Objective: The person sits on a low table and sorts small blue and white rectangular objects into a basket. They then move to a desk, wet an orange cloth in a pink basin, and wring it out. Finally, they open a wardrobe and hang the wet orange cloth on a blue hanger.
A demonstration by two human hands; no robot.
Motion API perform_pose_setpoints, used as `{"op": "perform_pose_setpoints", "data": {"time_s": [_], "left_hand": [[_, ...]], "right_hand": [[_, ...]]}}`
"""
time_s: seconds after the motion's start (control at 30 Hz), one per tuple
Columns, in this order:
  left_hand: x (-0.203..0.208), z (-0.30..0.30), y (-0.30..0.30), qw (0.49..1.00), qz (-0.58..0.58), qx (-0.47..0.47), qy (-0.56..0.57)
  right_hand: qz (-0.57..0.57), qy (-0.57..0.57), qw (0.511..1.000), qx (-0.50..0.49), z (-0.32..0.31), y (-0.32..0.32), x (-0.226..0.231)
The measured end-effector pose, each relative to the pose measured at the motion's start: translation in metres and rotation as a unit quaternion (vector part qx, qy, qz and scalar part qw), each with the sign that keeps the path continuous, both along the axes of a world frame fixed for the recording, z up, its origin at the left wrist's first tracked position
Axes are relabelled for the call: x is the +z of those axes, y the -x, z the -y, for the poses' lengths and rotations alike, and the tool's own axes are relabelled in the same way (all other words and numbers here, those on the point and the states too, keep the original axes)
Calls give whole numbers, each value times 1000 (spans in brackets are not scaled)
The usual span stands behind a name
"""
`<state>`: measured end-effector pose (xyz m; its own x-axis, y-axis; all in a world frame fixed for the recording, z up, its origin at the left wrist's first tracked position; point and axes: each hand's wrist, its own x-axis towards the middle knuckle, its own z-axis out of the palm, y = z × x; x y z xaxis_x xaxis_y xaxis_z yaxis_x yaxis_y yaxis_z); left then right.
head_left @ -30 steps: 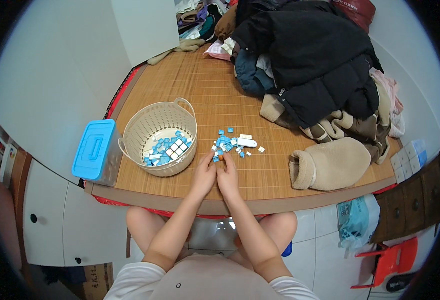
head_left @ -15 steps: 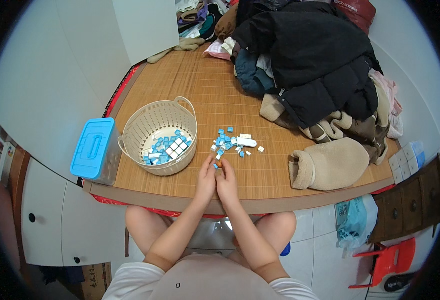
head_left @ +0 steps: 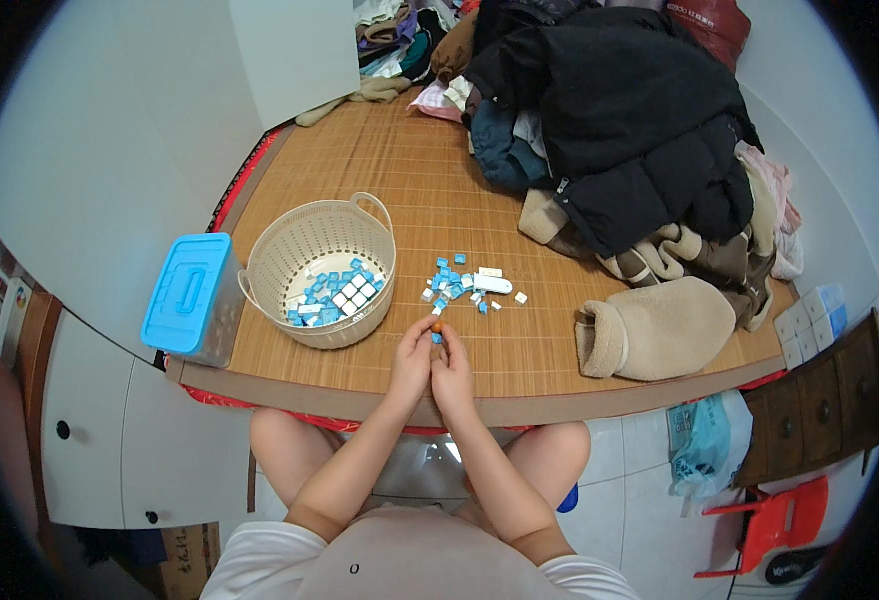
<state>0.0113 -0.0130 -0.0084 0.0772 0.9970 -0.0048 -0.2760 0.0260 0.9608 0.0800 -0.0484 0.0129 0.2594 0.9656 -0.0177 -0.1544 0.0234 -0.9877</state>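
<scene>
My left hand (head_left: 413, 360) and my right hand (head_left: 453, 365) meet over the near part of the bamboo mat, fingertips close together. Pinched between them is a small rounded orange piece (head_left: 437, 327), with a little blue tile (head_left: 438, 338) just below it. Which fingers bear on which piece is partly hidden. Just beyond the fingertips lies a loose pile of small blue and white tiles (head_left: 455, 284), together with a white oblong piece (head_left: 493, 284). Left of my hands stands a beige basket (head_left: 310, 225) holding many more such tiles, including a block of white squares (head_left: 353, 296).
A clear box with a blue lid (head_left: 185, 290) stands left of the basket. Clothes with a black jacket (head_left: 620, 110) heap up at the back right, a beige fleece piece (head_left: 660, 330) nearer. The mat's padded front edge (head_left: 540, 410) runs before my knees.
My fingertips have shifted slightly, and the orange piece now shows higher between them. The blue tile has turned and sits below it. The basket and the pile look the same.
</scene>
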Motion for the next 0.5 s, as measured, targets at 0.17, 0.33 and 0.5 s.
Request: {"op": "perform_pose_setpoints", "data": {"time_s": [0.17, 0.33, 0.5], "left_hand": [[15, 17, 0, 999, 37, -1, 32], [29, 42, 0, 993, 100, -5, 59], [53, 53, 3, 993, 114, 16, 0]], "right_hand": [[-31, -8, 999, -5, 11, 4, -1], [-127, -39, 991, -2, 27, 7, -8], [-148, -52, 987, 28, 43, 7, 34]]}}
